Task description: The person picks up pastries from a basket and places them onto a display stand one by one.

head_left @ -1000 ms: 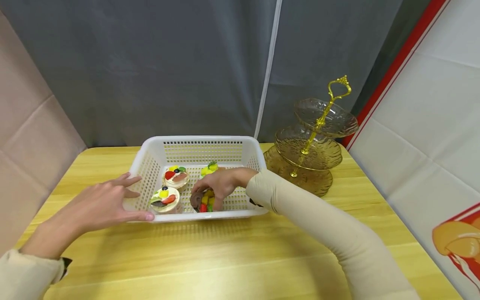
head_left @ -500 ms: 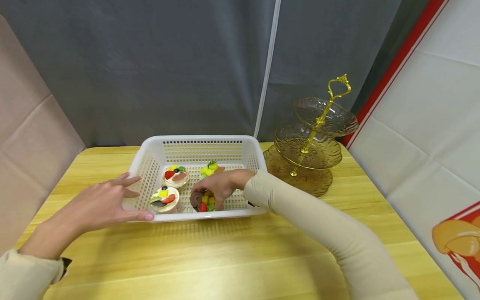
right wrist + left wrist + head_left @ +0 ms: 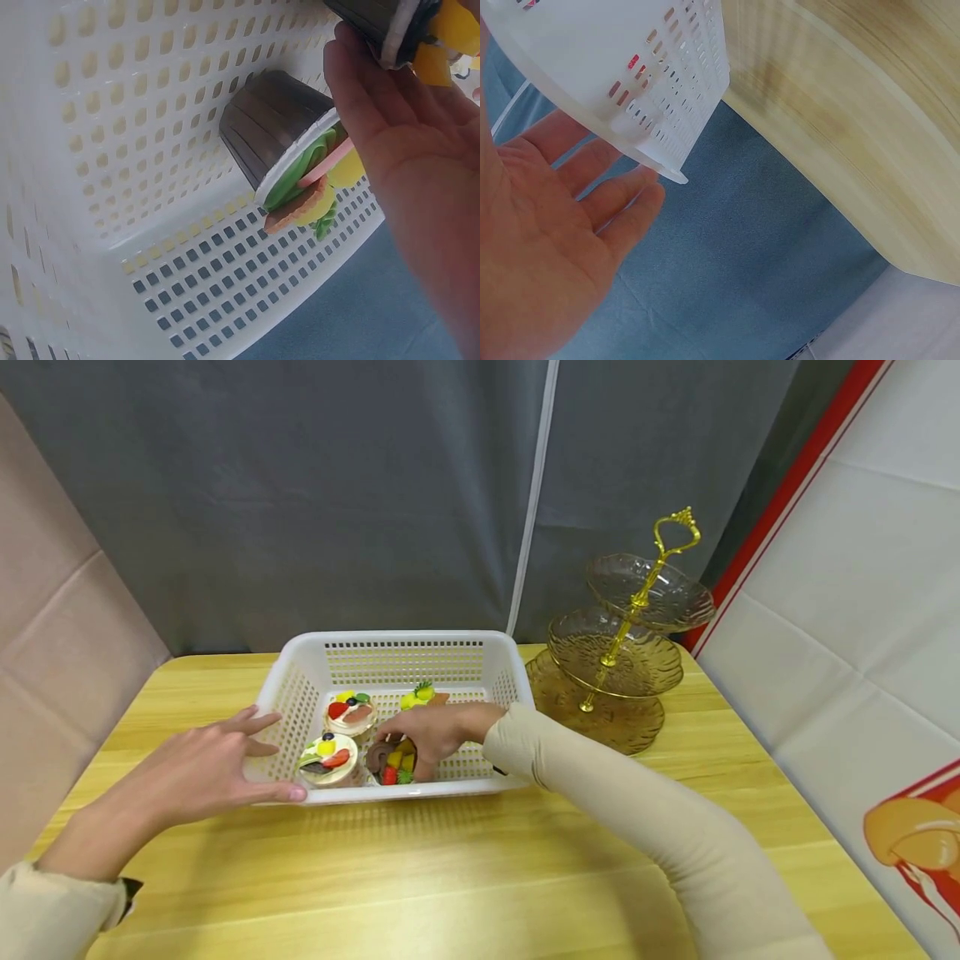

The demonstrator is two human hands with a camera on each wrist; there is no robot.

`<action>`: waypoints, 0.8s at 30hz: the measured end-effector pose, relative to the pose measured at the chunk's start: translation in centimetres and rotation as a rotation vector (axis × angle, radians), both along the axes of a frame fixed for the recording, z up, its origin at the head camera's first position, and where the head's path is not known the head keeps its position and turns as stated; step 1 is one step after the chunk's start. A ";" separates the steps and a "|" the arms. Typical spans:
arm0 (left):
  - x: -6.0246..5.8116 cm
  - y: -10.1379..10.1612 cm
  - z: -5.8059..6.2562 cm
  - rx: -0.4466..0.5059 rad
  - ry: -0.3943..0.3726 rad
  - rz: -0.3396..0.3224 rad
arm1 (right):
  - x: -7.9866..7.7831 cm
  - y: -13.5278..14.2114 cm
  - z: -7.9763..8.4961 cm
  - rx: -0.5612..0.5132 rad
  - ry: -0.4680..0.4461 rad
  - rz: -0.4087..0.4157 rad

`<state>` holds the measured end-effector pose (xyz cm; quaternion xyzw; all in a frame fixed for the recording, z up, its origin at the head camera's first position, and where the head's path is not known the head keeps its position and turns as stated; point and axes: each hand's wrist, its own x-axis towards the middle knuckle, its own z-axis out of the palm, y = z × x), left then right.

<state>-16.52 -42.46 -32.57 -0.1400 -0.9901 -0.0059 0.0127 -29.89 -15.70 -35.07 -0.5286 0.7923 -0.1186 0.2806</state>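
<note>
A white perforated plastic basket (image 3: 405,638) holds several fruit-topped cupcakes. My right hand (image 3: 435,731) reaches into it and grips a chocolate cupcake (image 3: 391,760) with brown swirled cream, a strawberry and yellow fruit cubes. In the right wrist view, that cupcake's dark cup (image 3: 367,19) lies against my fingers. Two white-cream cupcakes, the front one (image 3: 328,758) and the back one (image 3: 351,714), sit at the basket's left. A green-cream cupcake (image 3: 274,135) in a brown cup is behind my right hand. My left hand (image 3: 197,768) touches the basket's left corner, thumb at the front rim, fingers spread along the side.
A three-tier amber glass stand (image 3: 615,660) with a gold post and handle stands right of the basket. Both are on a wooden table (image 3: 420,877). A grey curtain (image 3: 360,502) hangs behind, and white panels (image 3: 862,602) border the right.
My right hand has moved a little left with the chocolate cupcake, bringing it closer to the front white-cream one. The left hand and the basket have stayed in place.
</note>
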 end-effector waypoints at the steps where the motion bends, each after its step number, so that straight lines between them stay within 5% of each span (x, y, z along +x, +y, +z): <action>1: 0.0 0.0 0.0 0.000 -0.001 -0.001 | 0.0 0.0 0.0 -0.005 -0.004 -0.003; 11: -0.2 0.1 0.0 -0.009 -0.009 0.001 | -0.5 0.5 1.0 -0.092 -0.098 -0.038; 24: -0.1 0.1 -0.1 -0.006 -0.003 0.002 | -0.7 1.8 3.6 -0.290 -0.094 -0.089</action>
